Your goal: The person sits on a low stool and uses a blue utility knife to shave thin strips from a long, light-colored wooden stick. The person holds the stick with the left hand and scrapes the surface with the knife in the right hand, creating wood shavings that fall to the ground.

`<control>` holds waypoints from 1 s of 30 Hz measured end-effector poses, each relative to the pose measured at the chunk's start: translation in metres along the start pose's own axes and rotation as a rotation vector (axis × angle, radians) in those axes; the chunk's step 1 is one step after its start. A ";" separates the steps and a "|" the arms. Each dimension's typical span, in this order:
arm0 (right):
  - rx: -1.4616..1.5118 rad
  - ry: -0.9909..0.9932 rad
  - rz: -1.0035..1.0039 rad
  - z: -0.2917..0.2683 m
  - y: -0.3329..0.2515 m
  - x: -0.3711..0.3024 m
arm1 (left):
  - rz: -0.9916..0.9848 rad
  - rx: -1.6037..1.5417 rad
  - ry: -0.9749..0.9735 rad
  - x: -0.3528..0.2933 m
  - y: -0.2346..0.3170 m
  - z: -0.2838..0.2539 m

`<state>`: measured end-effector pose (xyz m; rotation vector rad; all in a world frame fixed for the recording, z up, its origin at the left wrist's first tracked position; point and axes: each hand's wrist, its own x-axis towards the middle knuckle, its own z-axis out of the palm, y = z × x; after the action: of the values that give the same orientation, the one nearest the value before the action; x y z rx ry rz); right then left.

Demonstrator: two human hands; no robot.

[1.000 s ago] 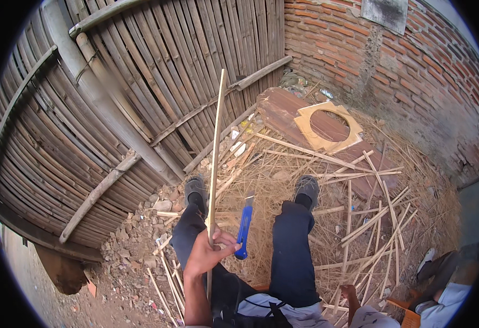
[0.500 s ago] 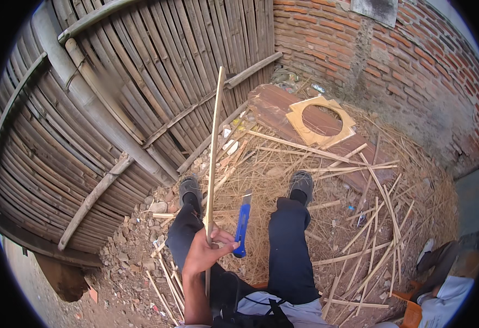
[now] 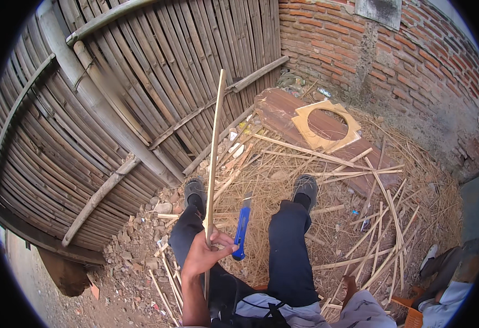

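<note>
My left hand (image 3: 209, 252) is closed on a long, thin bamboo strip (image 3: 216, 147) that stands nearly upright. The same hand pinches a blue utility knife (image 3: 241, 229) between thumb and fingers, its blade out and pointing away from me. The knife hangs beside the strip, over the straw between my knees. My right hand (image 3: 350, 285) reaches down past my right thigh, near loose bamboo strips (image 3: 379, 262) on the ground. Its fingers are too small and dark to make out.
A brown board (image 3: 283, 112) carries a cardboard piece with a round hole (image 3: 300, 121). A bamboo fence (image 3: 157, 71) stands left, a brick wall (image 3: 327, 46) ahead. More strips (image 3: 168, 290) lie by my left leg. Another person (image 3: 447, 279) sits at the right near an orange plastic seat (image 3: 414, 317).
My right arm has come into view at the lower right, reaching toward the strips on the ground. The left hand keeps the strip and knife almost still. The view has shifted slightly.
</note>
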<state>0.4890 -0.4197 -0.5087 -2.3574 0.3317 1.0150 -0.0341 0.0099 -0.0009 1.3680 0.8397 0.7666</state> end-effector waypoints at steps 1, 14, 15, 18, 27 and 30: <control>-0.033 -0.050 0.028 0.008 -0.006 0.001 | 0.011 0.005 0.006 -0.001 0.002 0.001; -0.579 -0.044 -0.341 0.019 -0.012 -0.035 | 0.005 -0.021 0.002 0.004 0.001 0.009; -0.669 -0.041 -0.408 0.018 -0.008 -0.039 | 0.006 -0.005 0.018 -0.002 0.001 0.006; -0.910 -0.004 -0.625 0.005 0.017 -0.043 | 0.003 0.015 0.018 -0.003 0.004 0.002; -0.996 -0.095 -0.564 -0.011 0.059 -0.112 | 0.004 -0.021 0.030 -0.005 0.002 -0.004; -1.008 -0.142 -0.523 -0.016 0.063 -0.138 | 0.002 -0.033 0.013 -0.003 -0.003 -0.001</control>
<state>0.3771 -0.4794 -0.4232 -2.9020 -1.0357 1.2219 -0.0367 0.0075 -0.0035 1.3361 0.8320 0.7885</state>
